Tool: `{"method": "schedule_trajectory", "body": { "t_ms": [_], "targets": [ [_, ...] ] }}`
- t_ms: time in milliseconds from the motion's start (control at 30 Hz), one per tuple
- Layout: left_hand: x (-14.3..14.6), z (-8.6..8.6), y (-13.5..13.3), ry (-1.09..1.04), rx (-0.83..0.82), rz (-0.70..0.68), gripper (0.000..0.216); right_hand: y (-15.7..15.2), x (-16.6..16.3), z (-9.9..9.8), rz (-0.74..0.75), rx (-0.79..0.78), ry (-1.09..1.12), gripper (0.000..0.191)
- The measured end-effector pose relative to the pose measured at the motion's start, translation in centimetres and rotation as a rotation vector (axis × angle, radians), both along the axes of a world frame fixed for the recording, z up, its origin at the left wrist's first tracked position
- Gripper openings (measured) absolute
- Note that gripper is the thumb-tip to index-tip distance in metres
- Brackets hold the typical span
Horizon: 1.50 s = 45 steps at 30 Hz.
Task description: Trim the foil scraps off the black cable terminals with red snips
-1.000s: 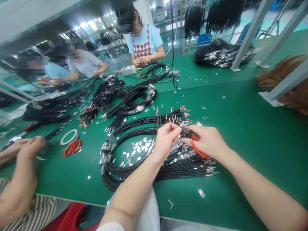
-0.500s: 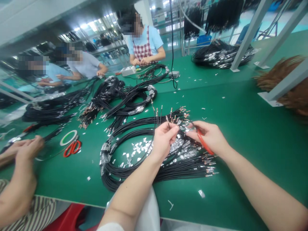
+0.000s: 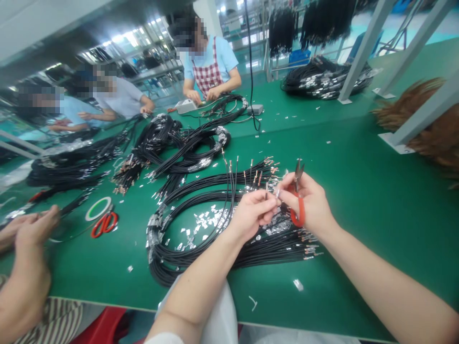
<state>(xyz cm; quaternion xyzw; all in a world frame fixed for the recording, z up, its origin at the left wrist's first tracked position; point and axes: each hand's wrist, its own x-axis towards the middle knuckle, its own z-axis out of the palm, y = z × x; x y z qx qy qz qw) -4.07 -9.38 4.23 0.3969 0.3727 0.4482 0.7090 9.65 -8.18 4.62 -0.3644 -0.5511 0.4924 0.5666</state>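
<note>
My left hand is closed in a pinch on the end of a black cable over the coil. Close beside it, my right hand is closed around orange-handled scissors, their blades pointing up. Its thumb and index finger meet at a small silvery bit near the left fingertips. Beneath both hands lies a coiled bundle of black cables, bound with clear tape at its left bend, its stripped copper ends toward the right. Silver foil scraps are scattered inside the coil.
To the left lie a tape roll and another pair of orange scissors. More cable bundles spread behind. A co-worker's hands work at far left; other people sit across the table. Metal posts stand at right.
My hands have come together, the left moving right. The scissors in my right hand have turned from pointing at the cable ends to blades up. The view has shifted slightly.
</note>
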Motion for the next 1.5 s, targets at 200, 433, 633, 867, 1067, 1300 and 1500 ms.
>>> {"method": "schedule_trajectory", "body": {
  "t_ms": [200,433,633,867,1067,1300,1500],
  "targets": [
    [0.1,-0.2,0.1,0.067,0.041,0.127,0.024,0.2,0.0,-0.5,-0.024,-0.036,0.006,0.018],
    [0.2,-0.4,0.1,0.144,0.118,0.316,0.025,-0.5,-0.4,0.3,-0.094,0.023,-0.098,0.016],
    [0.1,-0.2,0.0,0.101,0.053,0.157,0.023,-0.2,-0.3,-0.3,-0.112,0.024,-0.090,0.014],
    [-0.3,-0.1,0.3,0.127,0.274,0.292,0.013,-0.3,-0.6,-1.1,0.034,-0.138,0.000,0.025],
    [-0.6,0.1,0.2,0.124,0.317,0.301,0.007,-1.5,-2.2,-1.2,0.123,-0.245,0.229,0.037],
    [-0.9,0.3,0.1,0.184,0.268,0.296,0.014,-1.7,-2.1,-1.4,0.145,-0.222,0.072,0.035],
    [-0.8,0.0,0.1,0.322,0.323,0.333,0.009,-1.4,-2.1,-2.3,0.080,-0.152,-0.037,0.032]
  ]
}}
